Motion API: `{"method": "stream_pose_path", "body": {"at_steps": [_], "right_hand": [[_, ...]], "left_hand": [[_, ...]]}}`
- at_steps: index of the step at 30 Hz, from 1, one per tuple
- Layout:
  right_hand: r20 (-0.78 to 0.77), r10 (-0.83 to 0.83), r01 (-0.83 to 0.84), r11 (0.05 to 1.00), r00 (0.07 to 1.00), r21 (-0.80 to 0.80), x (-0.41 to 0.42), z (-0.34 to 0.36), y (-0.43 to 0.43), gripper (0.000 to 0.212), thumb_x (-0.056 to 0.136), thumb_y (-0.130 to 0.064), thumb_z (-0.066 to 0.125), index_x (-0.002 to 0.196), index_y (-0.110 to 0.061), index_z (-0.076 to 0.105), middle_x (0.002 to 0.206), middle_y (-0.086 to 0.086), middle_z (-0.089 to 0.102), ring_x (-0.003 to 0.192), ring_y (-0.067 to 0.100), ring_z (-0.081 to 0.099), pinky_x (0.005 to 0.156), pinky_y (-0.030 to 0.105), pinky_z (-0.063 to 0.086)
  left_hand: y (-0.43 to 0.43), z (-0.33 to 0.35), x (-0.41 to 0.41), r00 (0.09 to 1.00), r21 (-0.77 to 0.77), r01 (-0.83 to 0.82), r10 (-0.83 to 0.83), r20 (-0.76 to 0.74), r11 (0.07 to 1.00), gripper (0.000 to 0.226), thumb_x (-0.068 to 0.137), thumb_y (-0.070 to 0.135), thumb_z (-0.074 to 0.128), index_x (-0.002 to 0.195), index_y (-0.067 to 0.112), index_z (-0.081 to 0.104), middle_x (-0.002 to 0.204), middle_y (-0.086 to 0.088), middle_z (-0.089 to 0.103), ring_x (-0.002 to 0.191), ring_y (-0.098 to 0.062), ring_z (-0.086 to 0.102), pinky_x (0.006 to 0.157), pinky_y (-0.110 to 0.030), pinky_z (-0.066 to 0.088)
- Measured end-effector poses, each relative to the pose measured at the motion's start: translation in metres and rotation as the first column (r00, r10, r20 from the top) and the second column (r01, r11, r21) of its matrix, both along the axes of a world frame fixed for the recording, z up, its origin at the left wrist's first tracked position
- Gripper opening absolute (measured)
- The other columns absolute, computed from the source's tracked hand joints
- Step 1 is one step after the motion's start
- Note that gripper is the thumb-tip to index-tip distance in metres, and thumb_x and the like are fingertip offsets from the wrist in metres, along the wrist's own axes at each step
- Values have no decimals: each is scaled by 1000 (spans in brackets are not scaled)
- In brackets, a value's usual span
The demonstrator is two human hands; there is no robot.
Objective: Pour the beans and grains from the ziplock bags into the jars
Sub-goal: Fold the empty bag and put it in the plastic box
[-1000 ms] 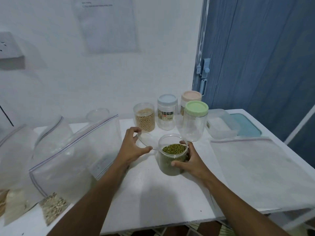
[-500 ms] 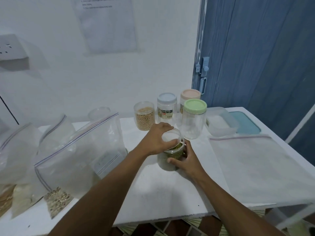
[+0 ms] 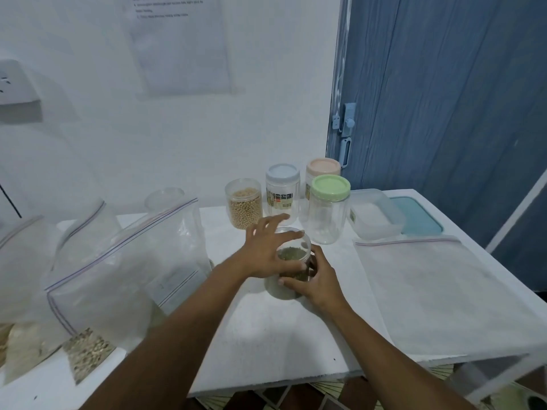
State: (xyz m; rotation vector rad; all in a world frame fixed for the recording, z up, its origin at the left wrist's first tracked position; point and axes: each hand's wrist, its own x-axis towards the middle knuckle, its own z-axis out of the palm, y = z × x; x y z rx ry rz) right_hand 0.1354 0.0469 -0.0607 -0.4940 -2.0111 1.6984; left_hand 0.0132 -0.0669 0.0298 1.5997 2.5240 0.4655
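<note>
A clear jar of green beans (image 3: 282,292) stands on the white table (image 3: 281,344) near its middle. My right hand (image 3: 318,281) grips the jar's side from the right. My left hand (image 3: 263,253) is on top of the jar and holds a clear lid (image 3: 293,247) over its mouth, thumb on the near edge and fingers spread over the far edge. An open ziplock bag (image 3: 118,276) stands just left of my left arm. Another bag with pale grains in its corner (image 3: 88,350) lies at the front left. An empty ziplock bag (image 3: 438,291) lies flat on the right.
Behind the jar stand an open jar of soybeans (image 3: 244,205), a blue-lidded jar (image 3: 282,193), a pink-lidded jar (image 3: 322,168) and an empty green-lidded jar (image 3: 328,214). A clear box (image 3: 376,217) and its teal lid (image 3: 420,214) sit at the back right. More bags crowd the left edge.
My left hand picked up the clear lid from the table beside the jar and brought it onto the jar's mouth. My right hand stayed on the jar.
</note>
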Motion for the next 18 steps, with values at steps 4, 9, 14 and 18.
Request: {"method": "stream_pose_path", "body": {"at_steps": [4, 9, 14, 18], "right_hand": [[9, 14, -14, 1000, 1000, -3, 0, 4, -1, 81, 59, -16, 95, 126, -33, 52, 110, -15, 69, 105, -1, 62, 84, 19, 53], [54, -2, -1, 999, 999, 53, -5, 5, -8, 83, 57, -29, 96, 125, -33, 48, 114, -13, 66, 109, 10, 61, 88, 27, 55], [114, 36, -53, 988, 993, 143, -9, 13, -6, 83, 56, -36, 96, 120, -35, 44, 108, -13, 66, 104, 6, 62, 79, 14, 52], [143, 147, -165, 978, 979, 126, -12, 18, 0, 87, 54, -36, 97, 124, -40, 44, 113, -15, 65, 111, 5, 61, 90, 23, 54]], "left_hand": [[-19, 16, -11, 961, -52, 109, -92, 260, 993, 49, 87, 32, 72, 131, 49, 56, 161, 8, 18, 146, -14, 9, 119, -45, 9], [-15, 17, 2, 977, 23, -134, 129, 171, 991, 83, 79, 68, 63, 149, 29, 40, 156, -1, 31, 144, -21, 29, 115, -41, 29], [-16, 32, -1, 995, -151, -30, 45, 94, 988, 82, 83, 52, 72, 151, 23, 37, 158, -5, 32, 144, -23, 30, 115, -38, 29], [-23, 44, -24, 969, -268, 170, -111, 222, 948, 73, 80, 27, 76, 144, 38, 45, 163, 1, 20, 149, -21, 16, 122, -45, 16]]}}
